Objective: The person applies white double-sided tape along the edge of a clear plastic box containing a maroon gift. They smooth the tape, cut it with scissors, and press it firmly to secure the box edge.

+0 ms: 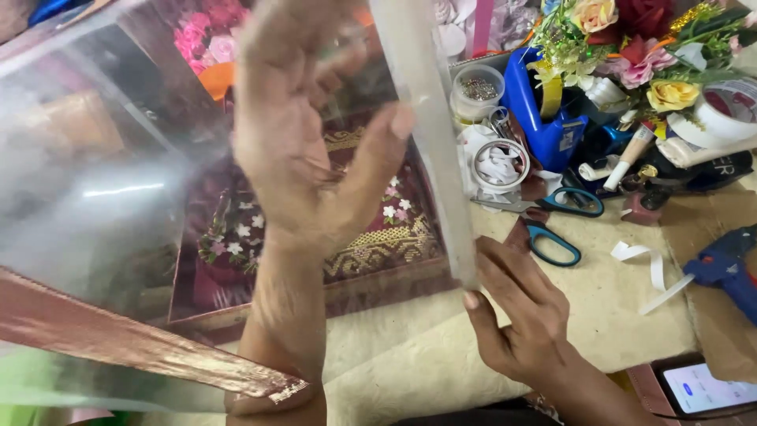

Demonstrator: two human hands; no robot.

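I see the clear lid [118, 197] tilted up over the gift box [378, 244]. My left hand [303, 134] lies flat, fingers spread, pressed against its film. My right hand [520, 315] pinches the lid's lower corner near the scissors [564, 217].

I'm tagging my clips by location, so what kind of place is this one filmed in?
Probably a craft or gift-decorating worktable. Artificial flowers, blue-handled scissors, tape rolls and a blue glue gun crowd it, while both hands handle a clear-windowed box lid.
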